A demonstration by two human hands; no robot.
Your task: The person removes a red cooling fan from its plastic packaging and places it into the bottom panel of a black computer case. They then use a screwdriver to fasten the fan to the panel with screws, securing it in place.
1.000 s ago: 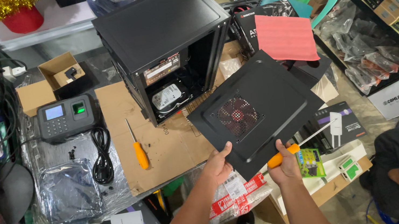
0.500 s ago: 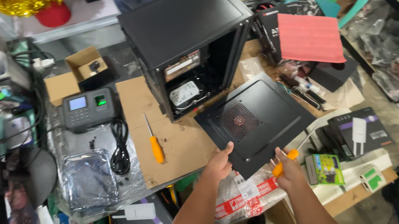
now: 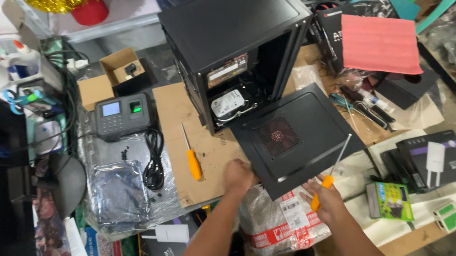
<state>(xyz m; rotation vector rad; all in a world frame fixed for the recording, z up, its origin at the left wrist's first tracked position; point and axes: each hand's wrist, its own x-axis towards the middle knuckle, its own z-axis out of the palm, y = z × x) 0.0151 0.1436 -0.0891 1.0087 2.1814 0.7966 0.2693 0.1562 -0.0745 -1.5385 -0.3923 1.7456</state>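
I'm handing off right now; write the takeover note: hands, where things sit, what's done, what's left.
Left hand grips the near-left corner of the black side panel, which lies flat in front of the computer case.
Right hand holds an orange-handled screwdriver, tip over the panel's edge.
Spare screwdriver lies on the cardboard.
Done: panel off, case side open.
Left: panel not yet set aside or refitted.

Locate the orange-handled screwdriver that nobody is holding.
In the head view, the loose screwdriver lies on the cardboard sheet, left of the computer case and right of the coiled black cable.
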